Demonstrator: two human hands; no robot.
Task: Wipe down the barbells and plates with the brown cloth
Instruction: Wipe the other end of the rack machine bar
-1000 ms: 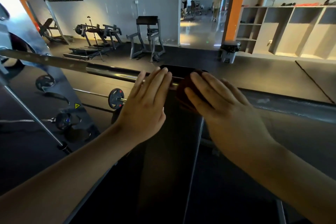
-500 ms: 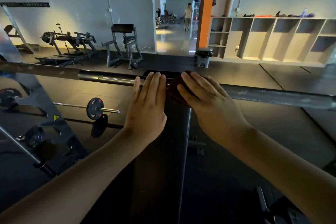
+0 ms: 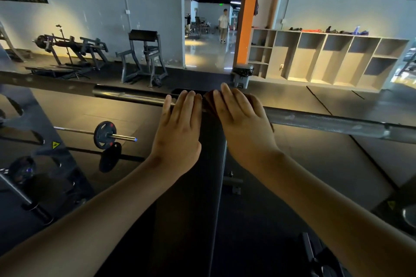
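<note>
The brown cloth (image 3: pixel 209 104) lies on the middle of the barbell (image 3: pixel 319 119), above the far end of the bench (image 3: pixel 195 186). The straight fingers of my right hand (image 3: pixel 242 123) press it flat, and my left hand (image 3: pixel 180 128) lies flat just beside it. Neither hand has travelled along the bar this past second, so I judge the wiping barely begun. The cubby shelf (image 3: pixel 326 60) shows small items only on top, and the contents of the bin (image 3: pixel 242 75) are hidden.

Grey walls (image 3: pixel 112 7) flank an orange pillar (image 3: pixel 247 18). Left of the pillar, a doorway (image 3: pixel 209 51) opens onto a glossy, lit hall. Right of it stand beige cubby shelves (image 3: pixel 326 60). At its foot, a grey bin (image 3: pixel 242 74) sits on dark floor matting (image 3: pixel 310 141).
</note>
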